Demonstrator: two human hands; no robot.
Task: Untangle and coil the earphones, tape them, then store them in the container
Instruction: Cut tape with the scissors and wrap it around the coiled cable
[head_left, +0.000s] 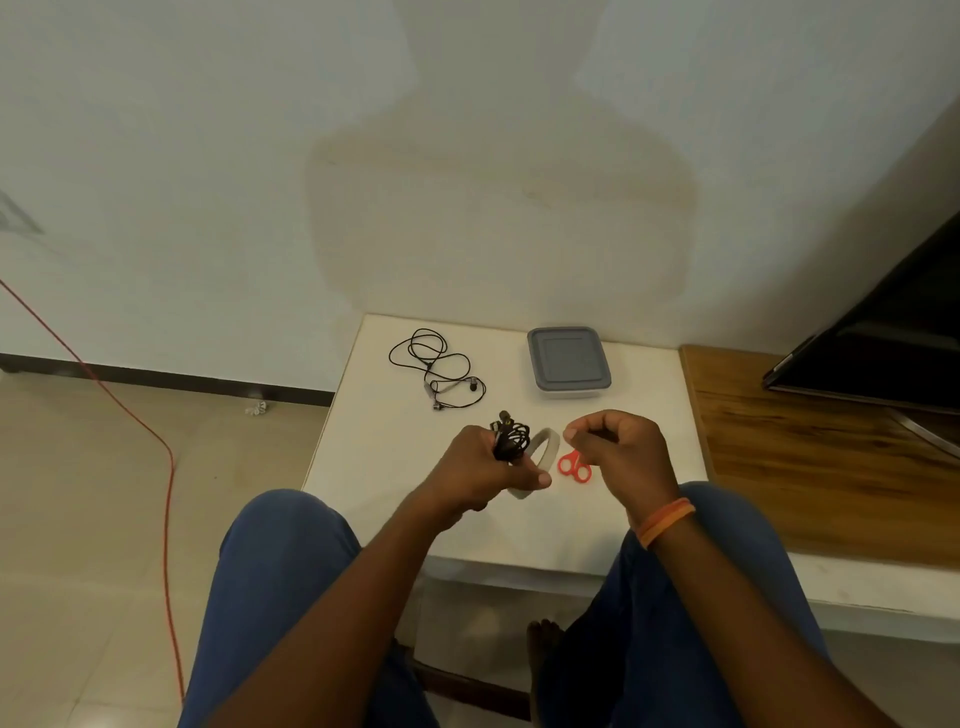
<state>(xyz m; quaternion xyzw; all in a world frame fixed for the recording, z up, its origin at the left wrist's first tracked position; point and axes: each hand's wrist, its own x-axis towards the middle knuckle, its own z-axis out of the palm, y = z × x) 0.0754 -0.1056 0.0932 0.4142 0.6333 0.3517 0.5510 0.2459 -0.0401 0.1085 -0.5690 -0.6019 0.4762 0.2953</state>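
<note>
Holding coiled earphones (511, 441) and tape roll (540, 457): left hand (483, 467). Right hand (618, 452) pinches, seemingly the tape end. Second tangled set (436, 369) at 11 o'clock; lidded container (569, 362) at 1 o'clock. Taping, storing pending.

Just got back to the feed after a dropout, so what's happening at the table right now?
A seated person holds a coiled bundle of earphones and a roll of tape in the left hand. The right hand is raised beside it, fingertips pinched, probably pulling tape. A second pair of earphones lies loose on the white table beside the closed container. Red scissors lie near the hands.
</note>
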